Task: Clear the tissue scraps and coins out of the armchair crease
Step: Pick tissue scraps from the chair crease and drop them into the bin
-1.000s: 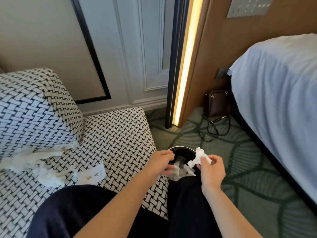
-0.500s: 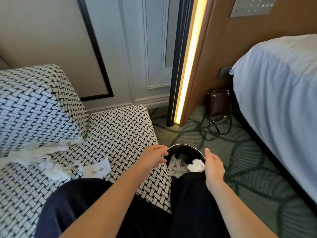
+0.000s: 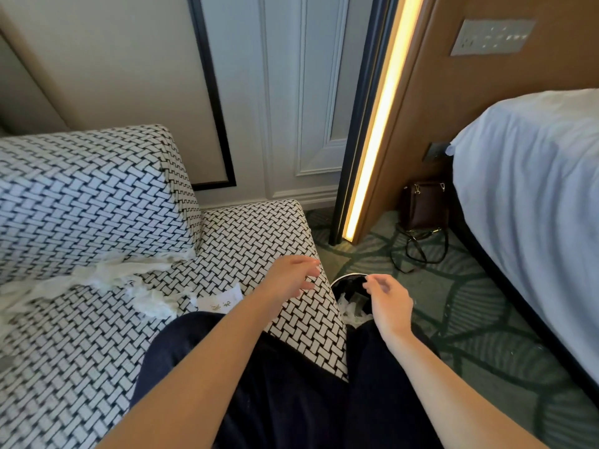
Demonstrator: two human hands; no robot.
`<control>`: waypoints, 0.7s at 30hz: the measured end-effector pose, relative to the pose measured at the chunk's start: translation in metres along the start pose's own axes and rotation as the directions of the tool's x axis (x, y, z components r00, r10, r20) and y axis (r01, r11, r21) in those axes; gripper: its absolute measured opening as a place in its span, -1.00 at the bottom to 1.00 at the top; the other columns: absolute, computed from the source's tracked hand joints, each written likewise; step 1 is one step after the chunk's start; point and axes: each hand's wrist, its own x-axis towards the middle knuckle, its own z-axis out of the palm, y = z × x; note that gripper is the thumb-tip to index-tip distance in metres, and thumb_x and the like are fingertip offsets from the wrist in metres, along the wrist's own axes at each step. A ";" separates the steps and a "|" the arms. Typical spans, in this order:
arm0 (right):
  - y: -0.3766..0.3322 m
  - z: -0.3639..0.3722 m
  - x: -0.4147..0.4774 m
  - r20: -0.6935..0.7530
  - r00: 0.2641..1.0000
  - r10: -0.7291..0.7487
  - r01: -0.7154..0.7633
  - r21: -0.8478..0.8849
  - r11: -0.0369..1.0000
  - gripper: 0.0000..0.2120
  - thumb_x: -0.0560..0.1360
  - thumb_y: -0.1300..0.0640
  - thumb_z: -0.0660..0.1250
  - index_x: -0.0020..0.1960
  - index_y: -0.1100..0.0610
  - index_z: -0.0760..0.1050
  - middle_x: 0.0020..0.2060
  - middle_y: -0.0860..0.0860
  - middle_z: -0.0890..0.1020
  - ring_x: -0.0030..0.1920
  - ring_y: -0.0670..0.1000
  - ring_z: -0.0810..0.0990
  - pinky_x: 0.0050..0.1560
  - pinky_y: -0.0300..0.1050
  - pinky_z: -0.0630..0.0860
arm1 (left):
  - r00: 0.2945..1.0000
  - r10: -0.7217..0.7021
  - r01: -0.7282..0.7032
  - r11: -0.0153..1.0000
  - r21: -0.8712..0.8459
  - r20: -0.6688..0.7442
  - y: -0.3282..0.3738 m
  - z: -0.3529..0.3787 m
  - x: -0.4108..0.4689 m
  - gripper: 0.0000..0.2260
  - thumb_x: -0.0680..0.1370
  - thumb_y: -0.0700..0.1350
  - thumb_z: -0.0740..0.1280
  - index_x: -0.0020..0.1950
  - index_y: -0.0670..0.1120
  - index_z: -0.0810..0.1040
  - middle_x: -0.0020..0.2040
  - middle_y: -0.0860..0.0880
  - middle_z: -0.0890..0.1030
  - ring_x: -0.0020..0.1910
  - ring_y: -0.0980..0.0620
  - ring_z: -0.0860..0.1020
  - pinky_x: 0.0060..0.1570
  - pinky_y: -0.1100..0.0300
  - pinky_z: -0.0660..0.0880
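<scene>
white scrap (image 3: 354, 314) now lies in the bin (image 3: 344, 280); left hand (image 3: 288, 280) and right hand (image 3: 389, 306) hang empty, fingers loose; tissue scraps (image 3: 107, 280) remain in the crease (image 3: 196, 246).

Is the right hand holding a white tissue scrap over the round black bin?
No: the right hand hangs empty with loosely curled fingers above the round black bin, where white tissue scraps lie.

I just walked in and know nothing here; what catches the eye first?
The bold black-and-white woven armchair fills the left, with white tissue scraps strewn along the crease between seat and back. A glowing yellow light strip runs up the wall at centre. Lower down, the left hand and right hand, both empty, hover by a small black bin at the chair's edge.
</scene>
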 end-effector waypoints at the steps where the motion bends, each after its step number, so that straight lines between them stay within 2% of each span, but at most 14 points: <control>1: -0.006 0.005 -0.005 0.029 0.999 -0.025 0.025 0.000 1.000 -0.81 0.57 0.11 0.25 0.07 0.15 0.58 -0.08 0.02 0.65 -0.02 -0.06 0.58 -0.10 -0.30 0.37 | 1.000 0.007 -0.007 1.000 -0.006 -0.007 0.000 -0.006 -0.004 -0.77 0.60 -0.08 0.24 0.24 0.00 0.52 0.09 0.07 0.60 0.03 0.09 0.58 0.04 0.18 0.47; 5: -0.036 0.030 -0.025 0.164 0.978 -0.132 0.134 -0.004 0.991 -0.88 0.55 0.12 0.27 0.02 0.09 0.56 -0.10 -0.06 0.63 -0.06 -0.15 0.58 -0.16 -0.40 0.35 | 0.998 0.031 -0.033 0.999 -0.036 -0.055 0.000 -0.031 -0.018 -0.77 0.59 -0.08 0.25 0.23 0.01 0.53 0.07 0.09 0.61 0.01 0.10 0.58 -0.01 0.21 0.46; 7: -0.052 0.046 -0.033 0.238 0.949 -0.207 0.218 -0.022 0.976 -0.87 0.54 0.12 0.28 0.02 0.09 0.58 -0.09 -0.07 0.64 -0.05 -0.16 0.57 -0.07 -0.37 0.36 | 0.994 0.052 -0.058 0.997 -0.058 -0.096 0.000 -0.046 -0.024 -0.79 0.59 -0.08 0.25 0.21 0.01 0.54 0.05 0.09 0.62 -0.01 0.10 0.59 0.02 0.18 0.46; 10: -0.074 0.070 -0.045 0.349 0.883 -0.314 0.355 -0.058 0.933 -0.84 0.55 0.12 0.28 0.05 0.11 0.59 -0.07 -0.06 0.64 -0.02 -0.13 0.57 0.02 -0.31 0.40 | 0.982 0.095 -0.110 0.990 -0.086 -0.161 -0.002 -0.073 -0.034 -0.80 0.59 -0.07 0.25 0.17 0.01 0.56 0.03 0.07 0.63 -0.02 0.07 0.61 -0.01 0.18 0.47; 15: -0.098 0.112 -0.059 0.487 0.764 -0.424 0.545 -0.133 0.828 -0.83 0.56 0.15 0.27 0.08 0.15 0.59 -0.02 -0.02 0.65 -0.04 -0.11 0.57 -0.02 -0.42 0.40 | 0.961 0.108 -0.140 0.984 -0.111 -0.256 -0.012 -0.123 -0.045 -0.84 0.59 -0.05 0.26 0.13 0.01 0.56 0.03 0.05 0.64 0.00 0.04 0.61 0.09 0.10 0.48; 18: -0.102 0.137 -0.063 0.628 0.683 -0.374 0.633 -0.253 0.731 -0.78 0.58 0.15 0.24 0.18 0.14 0.54 0.13 0.02 0.61 0.06 -0.06 0.57 0.12 -0.25 0.47 | 0.949 0.087 -0.132 0.982 -0.132 -0.304 -0.025 -0.148 -0.049 -0.84 0.59 -0.06 0.26 0.14 -0.01 0.56 0.01 0.05 0.64 0.00 0.02 0.61 0.07 0.10 0.48; 20: -0.100 0.154 -0.066 0.727 0.644 -0.239 0.669 -0.383 0.637 -0.69 0.57 0.11 0.25 0.31 0.07 0.44 0.30 0.03 0.50 0.25 0.04 0.48 0.27 -0.04 0.42 | 0.944 0.061 -0.114 0.982 -0.147 -0.325 -0.036 -0.163 -0.051 -0.82 0.58 -0.05 0.28 0.15 -0.03 0.56 0.01 0.04 0.65 0.01 0.01 0.61 0.06 0.11 0.48; 21: -0.097 0.162 -0.067 0.761 0.625 -0.173 0.698 -0.447 0.560 -0.62 0.57 0.10 0.26 0.38 0.02 0.37 0.38 0.05 0.40 0.36 0.09 0.37 0.35 0.05 0.35 | 0.943 0.053 -0.107 0.983 -0.150 -0.328 -0.042 -0.169 -0.052 -0.81 0.58 -0.04 0.28 0.15 -0.04 0.56 0.02 0.03 0.65 0.01 0.00 0.61 0.06 0.11 0.49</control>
